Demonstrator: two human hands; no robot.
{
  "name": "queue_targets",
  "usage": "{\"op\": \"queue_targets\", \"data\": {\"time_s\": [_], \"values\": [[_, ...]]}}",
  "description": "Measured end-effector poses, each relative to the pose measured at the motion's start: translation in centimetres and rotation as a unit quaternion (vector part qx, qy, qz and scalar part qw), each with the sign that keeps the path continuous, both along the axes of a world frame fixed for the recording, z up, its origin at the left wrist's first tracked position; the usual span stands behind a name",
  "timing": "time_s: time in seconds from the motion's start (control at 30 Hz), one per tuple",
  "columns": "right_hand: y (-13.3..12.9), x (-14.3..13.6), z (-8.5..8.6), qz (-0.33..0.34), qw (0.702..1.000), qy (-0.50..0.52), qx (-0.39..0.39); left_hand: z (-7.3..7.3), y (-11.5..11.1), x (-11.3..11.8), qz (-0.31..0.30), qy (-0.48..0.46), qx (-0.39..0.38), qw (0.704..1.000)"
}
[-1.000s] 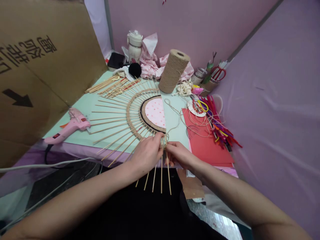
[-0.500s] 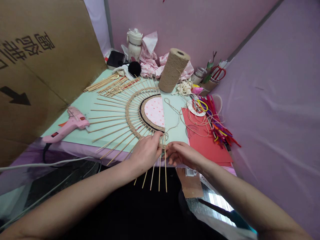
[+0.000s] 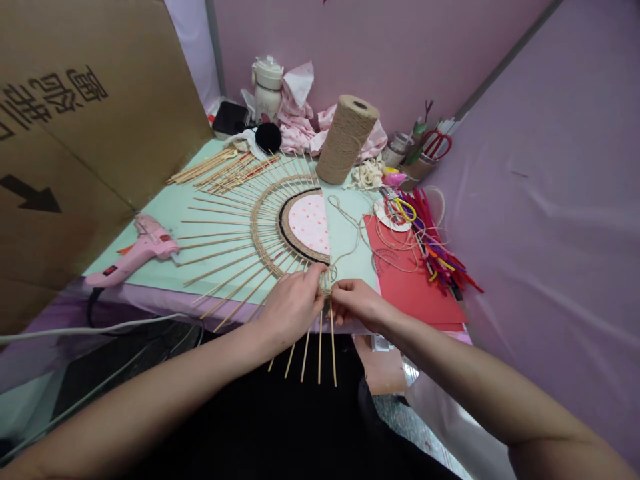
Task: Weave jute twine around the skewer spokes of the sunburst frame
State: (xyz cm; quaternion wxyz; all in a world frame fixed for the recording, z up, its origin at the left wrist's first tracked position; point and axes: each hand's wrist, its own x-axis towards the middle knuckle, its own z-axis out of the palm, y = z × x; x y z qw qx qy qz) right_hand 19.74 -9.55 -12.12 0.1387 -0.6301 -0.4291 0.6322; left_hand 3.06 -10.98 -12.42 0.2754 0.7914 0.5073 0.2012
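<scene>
A half-round piece with a pink dotted fabric centre [image 3: 308,223] lies on the table, wooden sticks [image 3: 215,222] fanning out from it. Jute twine [image 3: 257,235] is woven across the sticks in a curved band. My left hand [image 3: 295,303] is closed around the sticks at the piece's near end, thumb toward the black-edged centre. Right beside it, my right hand [image 3: 357,301] pinches at the band's end by the last stick; its fingers touch the twine there. Loose twine [image 3: 345,255] curls from that spot across the table. The fingertips partly hide what they pinch.
A jute spool [image 3: 347,140] stands at the back. At left lies a pink glue gun [image 3: 135,257] near a large cardboard box [image 3: 100,153]. Red paper [image 3: 415,293], scissors [image 3: 405,208] and pipe cleaners [image 3: 435,247] are at right. Spare sticks [image 3: 205,167] lie behind.
My right hand has moved slightly left and its fingers have closed in on the end of the twine band. My left hand stays in place on the sticks.
</scene>
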Motion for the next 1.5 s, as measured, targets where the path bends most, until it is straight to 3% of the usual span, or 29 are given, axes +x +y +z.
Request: {"op": "queue_targets", "data": {"time_s": [0.23,0.5,0.8,0.9,1.0,1.1,1.2,1.27,1.33,1.5], "values": [[0.1,-0.2,-0.6,-0.004,1.000,0.003,0.012,0.6,0.0,0.0,0.007,0.019,-0.010,1.000],[-0.4,1.2,0.4,-0.032,0.990,0.125,-0.048,0.1,0.0,-0.1,0.009,-0.002,0.002,1.000],[-0.2,0.4,-0.1,0.029,0.999,0.037,0.006,0.3,0.0,-0.3,0.009,0.000,-0.008,1.000],[0.3,1.4,0.4,0.060,0.993,-0.034,0.094,0.2,-0.1,-0.3,0.005,0.001,-0.003,1.000],[1.4,2.9,0.2,0.051,0.947,-0.127,0.291,0.0,0.0,-0.3,0.005,0.002,0.005,1.000],[2.9,4.1,-1.1,0.105,0.865,-0.181,0.456,-0.1,0.0,-0.3,0.003,-0.006,0.007,1.000],[4.4,4.7,-2.1,0.182,0.792,-0.209,0.544,-0.1,0.1,-0.3,0.002,-0.008,0.005,1.000],[5.2,5.0,-1.9,0.206,0.773,-0.207,0.563,-0.1,0.0,-0.4,0.004,-0.007,0.000,1.000],[5.4,5.3,-0.8,0.188,0.785,-0.171,0.565,0.0,0.0,-0.4,0.007,-0.011,-0.007,1.000],[3.7,6.0,3.6,0.082,0.872,-0.033,0.481,0.1,-0.1,-0.4,0.015,-0.008,-0.007,1.000]]}}
